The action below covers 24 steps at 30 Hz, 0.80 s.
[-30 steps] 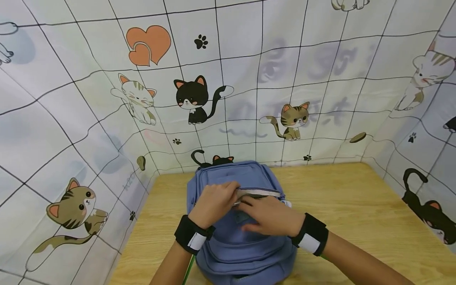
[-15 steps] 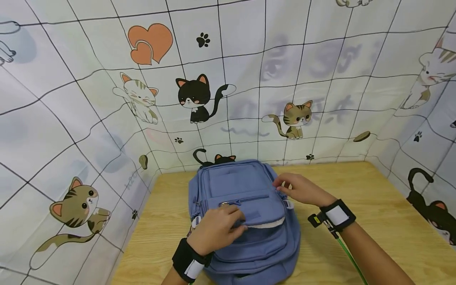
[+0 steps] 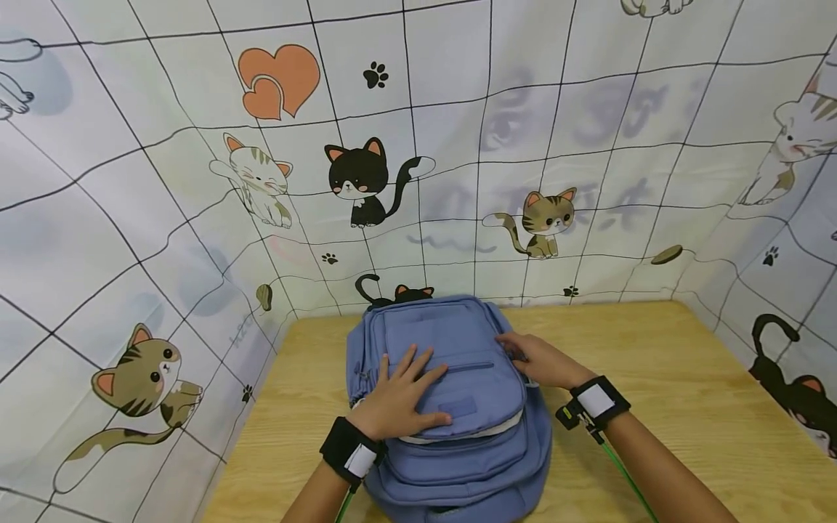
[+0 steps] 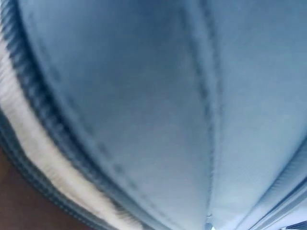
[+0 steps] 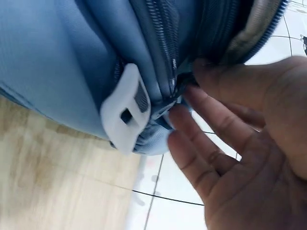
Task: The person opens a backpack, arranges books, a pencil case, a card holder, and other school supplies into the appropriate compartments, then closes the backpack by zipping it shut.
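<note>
A blue backpack (image 3: 445, 330) lies front side up on the table. My left hand (image 3: 400, 399) rests on its front panel with the fingers spread. Below that palm, a curved zipper opening (image 3: 487, 432) shows a pale lining along its lower edge; the left wrist view has the same parted zipper (image 4: 57, 120) close up. At the bag's right side is my right hand (image 3: 543, 361). The right wrist view shows its thumb and index finger pinching a small dark zipper pull (image 5: 185, 80), mostly hidden by the fingertips, beside a white plastic buckle (image 5: 125, 112).
The wooden table (image 3: 628, 363) reaches out on both sides of the bag. A white grid-patterned cloth (image 3: 445, 196) with printed cats hangs behind and at the sides. Green cords (image 3: 628, 472) run from both wrist straps.
The right hand has left the pocket opening for the bag's right side and taken hold there. The left hand has let go of the flap's edge and flattened on the panel; the pocket flap now lies lower.
</note>
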Each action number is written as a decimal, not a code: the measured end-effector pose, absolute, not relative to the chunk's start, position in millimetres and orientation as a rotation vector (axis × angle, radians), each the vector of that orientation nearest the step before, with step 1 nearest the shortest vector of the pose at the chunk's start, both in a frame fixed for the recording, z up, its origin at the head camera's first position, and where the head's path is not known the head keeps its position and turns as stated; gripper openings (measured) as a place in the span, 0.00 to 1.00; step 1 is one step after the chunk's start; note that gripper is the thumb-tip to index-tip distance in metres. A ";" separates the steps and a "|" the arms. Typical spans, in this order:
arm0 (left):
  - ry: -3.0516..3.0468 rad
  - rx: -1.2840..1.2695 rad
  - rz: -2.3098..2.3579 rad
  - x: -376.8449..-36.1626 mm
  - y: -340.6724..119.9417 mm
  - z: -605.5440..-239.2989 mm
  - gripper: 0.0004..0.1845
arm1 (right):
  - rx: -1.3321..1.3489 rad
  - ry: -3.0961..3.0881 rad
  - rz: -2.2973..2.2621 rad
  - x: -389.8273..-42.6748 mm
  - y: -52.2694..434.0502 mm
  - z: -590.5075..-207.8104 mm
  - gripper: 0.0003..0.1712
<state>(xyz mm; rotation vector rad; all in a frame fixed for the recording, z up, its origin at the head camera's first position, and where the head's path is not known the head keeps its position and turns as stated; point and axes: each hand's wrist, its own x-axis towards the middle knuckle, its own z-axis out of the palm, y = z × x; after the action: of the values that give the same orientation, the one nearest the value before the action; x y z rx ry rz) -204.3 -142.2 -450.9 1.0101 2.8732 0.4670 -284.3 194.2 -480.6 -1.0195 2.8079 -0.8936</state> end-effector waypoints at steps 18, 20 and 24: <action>2.956 0.959 0.456 -199.5 -135.9 -458.9 0.47 | -0.795 2.956 -0.939 -252.8 203.3 -485.6 0.05; 2.959 0.950 0.466 -199.0 -135.7 -459.2 0.47 | -0.783 2.963 -0.933 -246.1 203.6 -484.4 0.06; 2.975 0.942 0.458 -199.4 -135.5 -459.6 0.47 | -0.794 2.981 -0.914 -233.8 204.5 -480.0 0.06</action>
<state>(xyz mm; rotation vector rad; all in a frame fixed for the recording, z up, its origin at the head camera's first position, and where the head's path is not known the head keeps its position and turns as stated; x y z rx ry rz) -199.4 -135.5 -459.6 0.9416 2.9754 0.4579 -233.8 204.5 -480.0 -0.7945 2.9810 -0.9138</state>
